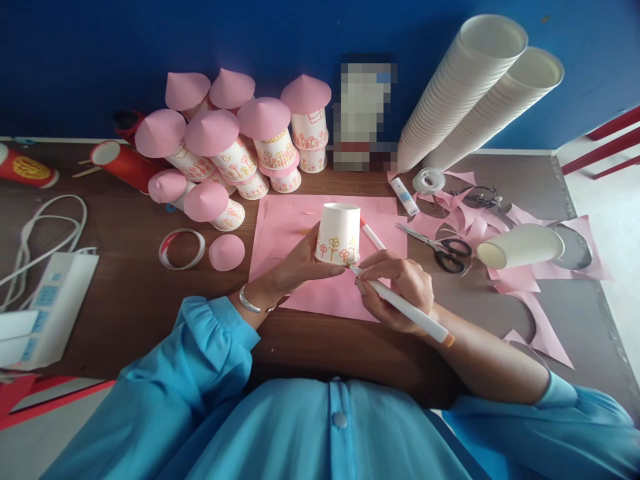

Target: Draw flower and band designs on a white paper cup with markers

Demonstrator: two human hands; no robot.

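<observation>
My left hand [300,263] grips an upside-down white paper cup [339,232] with orange and pink flowers drawn along its lower band. It stands on a pink paper sheet [290,230]. My right hand [397,288] holds a white marker pen [403,305] with an orange end, its tip touching the cup's lower right edge. A second marker [373,235] lies on the pink sheet just right of the cup.
Several decorated cups with pink cone tops [235,143] are piled at the back. Two long stacks of white cups [475,87] lean at the back right. Scissors [443,248], a glue stick [404,196], tape [429,180], a lying cup [520,245] and pink scraps lie right; a power strip [47,307] left.
</observation>
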